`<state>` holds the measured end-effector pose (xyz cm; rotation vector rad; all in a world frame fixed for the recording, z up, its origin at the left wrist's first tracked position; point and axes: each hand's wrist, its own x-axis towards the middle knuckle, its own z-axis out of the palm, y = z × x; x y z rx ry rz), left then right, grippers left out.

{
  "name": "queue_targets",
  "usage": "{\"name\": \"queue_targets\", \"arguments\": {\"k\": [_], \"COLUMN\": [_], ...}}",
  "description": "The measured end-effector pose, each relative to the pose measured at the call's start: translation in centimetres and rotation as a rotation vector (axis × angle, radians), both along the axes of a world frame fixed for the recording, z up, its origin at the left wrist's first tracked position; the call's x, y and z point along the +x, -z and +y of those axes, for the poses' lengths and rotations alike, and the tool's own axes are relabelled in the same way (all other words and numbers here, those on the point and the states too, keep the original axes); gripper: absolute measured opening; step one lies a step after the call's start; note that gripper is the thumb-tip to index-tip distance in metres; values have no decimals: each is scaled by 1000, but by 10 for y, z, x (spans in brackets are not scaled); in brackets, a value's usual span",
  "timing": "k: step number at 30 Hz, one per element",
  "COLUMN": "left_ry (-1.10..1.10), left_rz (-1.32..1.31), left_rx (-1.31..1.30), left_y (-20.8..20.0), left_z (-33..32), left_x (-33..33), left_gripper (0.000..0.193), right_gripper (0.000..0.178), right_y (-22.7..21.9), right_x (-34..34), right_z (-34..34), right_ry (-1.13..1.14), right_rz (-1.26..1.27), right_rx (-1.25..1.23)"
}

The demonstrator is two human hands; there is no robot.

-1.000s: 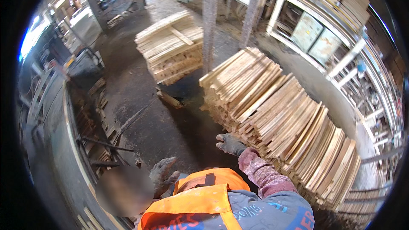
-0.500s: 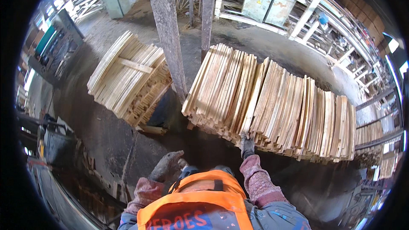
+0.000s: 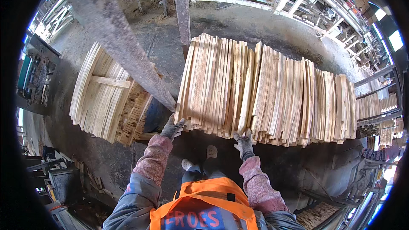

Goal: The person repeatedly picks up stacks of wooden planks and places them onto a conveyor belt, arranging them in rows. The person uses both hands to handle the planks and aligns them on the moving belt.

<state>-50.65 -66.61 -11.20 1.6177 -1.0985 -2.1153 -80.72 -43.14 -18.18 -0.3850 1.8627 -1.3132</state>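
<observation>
The gloved fingers of the right hand are spread, thumb apart to the left, their tips at the near ends of the slats around the middle-left of a long stack of pale wooden slats; whether they press on the wood is too small to tell. The left hand is at the stack's near left corner, thumb pointing right and parted from the other fingers; nothing shows pinched between them, and contact with the corner is unclear. The step in hand looks like setting both hands along the near edge, with the slats between them marked off by that spacing. From here, a firm hold would call for bringing the fingers in around the slat ends and pressing evenly from both sides, since loose pieces may slide apart. The slats run near to far, side by side, the row reaching well to the right. The person's shoes stand just nearer than the stack, on the dark floor. A grey post has its foot close to the left hand, and beyond it, farther left, lies a second stack with a single slat across its top.
</observation>
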Motion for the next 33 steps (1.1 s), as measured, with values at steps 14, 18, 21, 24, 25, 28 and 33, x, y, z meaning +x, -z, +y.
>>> {"name": "queue_targets", "arguments": {"k": [14, 18, 21, 24, 25, 28, 33], "left_ry": [-355, -384, -380, -380, -362, -293, -151], "left_rz": [44, 53, 48, 123, 123, 218, 164], "left_rx": [-4, 34, -51, -36, -13, 46, -104], "left_y": [19, 24, 24, 13, 6, -19, -56], "left_z": [14, 14, 14, 15, 15, 12, 33], "left_x": [-30, -34, -37, -36, -36, -32, -29], "left_gripper": [83, 94, 94, 88, 86, 88, 72], "right_gripper": [129, 127, 127, 109, 92, 69, 71], "right_y": [-39, -22, -3, 12, 12, -3, -63], "right_x": [-6, 0, 3, -2, -6, -22, -7], "right_z": [-24, -23, -18, -14, -12, -7, 0], "right_ry": [-248, -205, -184, -89, -109, -4, -66], "right_rz": [512, 704, 688, 354, 295, -11, -102], "right_rx": [568, 534, 550, 335, 216, -39, 10]}}
